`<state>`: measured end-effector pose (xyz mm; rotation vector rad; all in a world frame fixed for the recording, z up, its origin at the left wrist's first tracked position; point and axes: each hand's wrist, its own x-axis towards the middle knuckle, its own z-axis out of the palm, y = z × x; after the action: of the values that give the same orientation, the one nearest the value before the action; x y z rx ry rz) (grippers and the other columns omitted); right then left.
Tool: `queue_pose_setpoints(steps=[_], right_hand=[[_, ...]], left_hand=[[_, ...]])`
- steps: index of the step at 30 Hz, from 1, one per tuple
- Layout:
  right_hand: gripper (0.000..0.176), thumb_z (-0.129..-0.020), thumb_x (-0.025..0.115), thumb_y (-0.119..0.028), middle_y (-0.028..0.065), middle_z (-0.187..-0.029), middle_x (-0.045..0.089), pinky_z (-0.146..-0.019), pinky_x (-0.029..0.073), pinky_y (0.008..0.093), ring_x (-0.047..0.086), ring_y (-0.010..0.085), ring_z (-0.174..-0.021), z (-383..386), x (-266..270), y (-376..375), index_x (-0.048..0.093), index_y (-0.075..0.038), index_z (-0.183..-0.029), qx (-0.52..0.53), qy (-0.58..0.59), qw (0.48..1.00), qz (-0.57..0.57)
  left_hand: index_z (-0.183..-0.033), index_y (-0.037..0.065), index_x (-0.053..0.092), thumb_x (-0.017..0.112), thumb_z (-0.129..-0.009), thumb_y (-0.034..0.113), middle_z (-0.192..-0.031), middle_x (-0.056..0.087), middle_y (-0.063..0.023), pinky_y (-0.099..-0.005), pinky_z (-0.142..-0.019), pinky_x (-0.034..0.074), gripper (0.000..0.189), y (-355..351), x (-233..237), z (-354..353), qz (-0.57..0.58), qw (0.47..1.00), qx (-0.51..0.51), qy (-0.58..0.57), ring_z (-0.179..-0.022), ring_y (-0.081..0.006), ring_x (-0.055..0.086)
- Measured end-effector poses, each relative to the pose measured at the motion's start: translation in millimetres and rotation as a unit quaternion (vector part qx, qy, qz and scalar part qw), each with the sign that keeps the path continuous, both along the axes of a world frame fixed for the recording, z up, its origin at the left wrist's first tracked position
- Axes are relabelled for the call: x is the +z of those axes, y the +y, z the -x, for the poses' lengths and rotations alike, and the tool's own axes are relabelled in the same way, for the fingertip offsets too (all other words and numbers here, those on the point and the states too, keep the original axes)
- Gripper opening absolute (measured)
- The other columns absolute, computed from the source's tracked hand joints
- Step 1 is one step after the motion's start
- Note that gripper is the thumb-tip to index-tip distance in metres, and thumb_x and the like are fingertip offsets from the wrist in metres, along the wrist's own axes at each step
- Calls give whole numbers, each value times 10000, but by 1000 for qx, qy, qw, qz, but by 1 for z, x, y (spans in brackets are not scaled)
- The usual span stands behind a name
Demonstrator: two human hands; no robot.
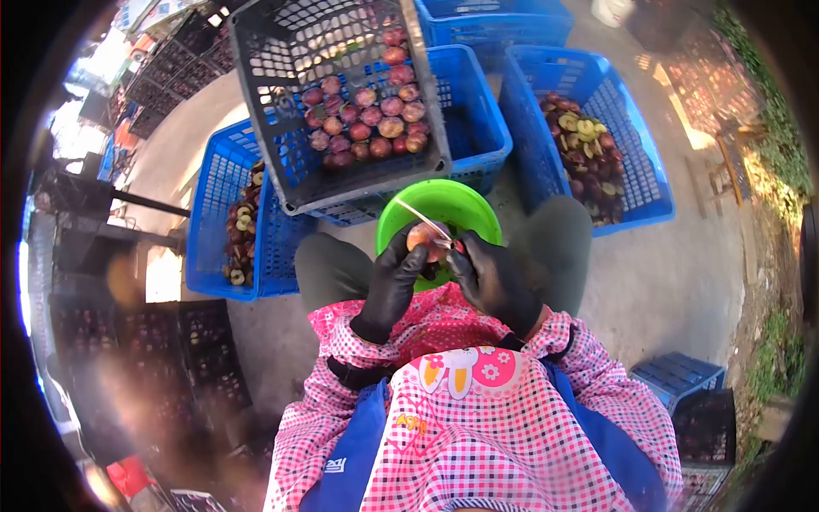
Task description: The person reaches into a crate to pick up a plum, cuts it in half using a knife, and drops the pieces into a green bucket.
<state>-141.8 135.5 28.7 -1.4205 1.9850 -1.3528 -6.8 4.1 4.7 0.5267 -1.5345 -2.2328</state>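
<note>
My left hand [391, 277], in a black glove, is closed around a reddish plum [421, 240]. In my right hand [495, 277], gloved alike, is a small knife [421, 215]; its thin blade points up and left across the plum, and a bit of red handle shows at the fingers. Both hands are over a bright green bucket [486, 213] between the knees. Dark pieces lie inside the bucket, partly hidden by the hands. Just beyond it, a black crate [277, 119] holds many whole plums [367, 119] and leans tilted on a blue crate [473, 102].
Blue crates with cut plums stand on the left [205, 222] and right [636, 136]. Another blue crate [503, 21] is at the back. Stacked dark crates [162, 350] of fruit fill the left side. Lower right are a small blue crate [678, 375] and a black one [704, 427].
</note>
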Motion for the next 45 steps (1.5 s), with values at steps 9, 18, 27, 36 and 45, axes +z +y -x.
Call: queue_pose_setpoints(steps=[9,18,27,36,45], right_hand=[[191,-989,496,-185,249,-746,600,-550,410,500,592,456,-681,-11,0,-8,524,4,-997,11,23,997,-71],[421,-1034,396,-426,-20,-561,426,-410,240,243,335,59,-425,13,17,-4,485,-87,-802,263,-610,746,-51],[303,-1013,520,-319,66,-736,597,-554,448,303,588,158,-611,-4,-20,-20,597,-29,-1058,-17,-355,934,30],[184,-946,592,-164,203,-760,640,-620,479,446,643,392,-695,-15,11,-17,562,-11,-1044,27,-16,999,-13],[211,-960,579,-203,204,-765,641,-627,470,464,634,396,-690,-18,9,-17,554,-10,-1042,38,0,999,-19]], left_hand=[[-1362,76,471,571,-985,369,-1058,630,-21,-243,-684,468,488,-5,21,-8,66,994,-3,-84,-811,-80,563],[-1402,71,415,615,-966,322,-1292,539,-47,-289,-883,494,541,-29,15,-6,45,997,-65,8,-1106,-123,549],[-1323,65,526,603,-976,281,-1143,621,-17,-283,-904,474,415,-37,17,-10,36,997,73,-11,-1011,-106,574],[-1397,17,461,656,-931,164,-1291,583,-72,-304,-1026,435,526,-30,7,-4,21,994,112,4,-1169,-152,550],[-1396,2,459,650,-938,155,-1299,573,-80,-303,-1014,437,520,-28,13,-9,66,993,97,-31,-1157,-150,545]])
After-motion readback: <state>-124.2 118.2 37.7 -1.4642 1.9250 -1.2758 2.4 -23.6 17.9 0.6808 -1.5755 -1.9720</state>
